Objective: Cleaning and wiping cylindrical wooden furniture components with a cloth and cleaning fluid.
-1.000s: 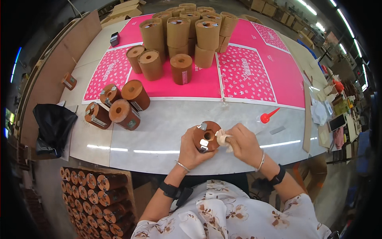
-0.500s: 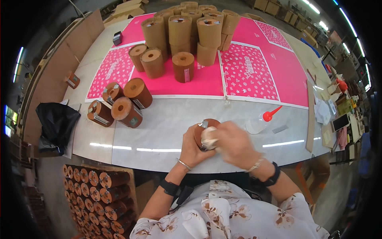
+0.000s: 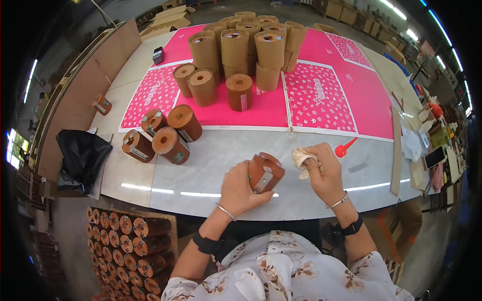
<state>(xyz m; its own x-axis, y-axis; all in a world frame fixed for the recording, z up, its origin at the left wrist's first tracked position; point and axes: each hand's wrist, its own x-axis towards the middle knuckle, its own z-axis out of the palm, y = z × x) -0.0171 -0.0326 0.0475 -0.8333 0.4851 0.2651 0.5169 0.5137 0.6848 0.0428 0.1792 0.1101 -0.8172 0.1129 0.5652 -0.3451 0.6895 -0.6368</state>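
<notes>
Near the front edge of the table, my left hand [image 3: 240, 190] is wrapped round a brown wooden cylinder [image 3: 266, 175] with a metal plate on its side. The cylinder is tilted, its plate facing me. To its right, apart from it, my right hand [image 3: 324, 170] grips a crumpled off-white cloth [image 3: 303, 158]. A squeeze bottle's red nozzle [image 3: 345, 147] shows just beyond that hand, which hides the bottle's body. A small grey flat strip [image 3: 358, 167] lies to the right.
Several brown cylinders [image 3: 168, 143] stand on the left. Cylinders in brown cardboard sleeves [image 3: 234, 47] are stacked on pink printed sheets [image 3: 241, 118] at the back. A black bag [image 3: 80, 158] hangs at the left edge. Rows of cylinders [image 3: 130, 251] are piled below left.
My right hand has moved away to the right with the cloth, off the cylinder. My left hand has turned the cylinder so its side plate shows. The whole view has shifted slightly.
</notes>
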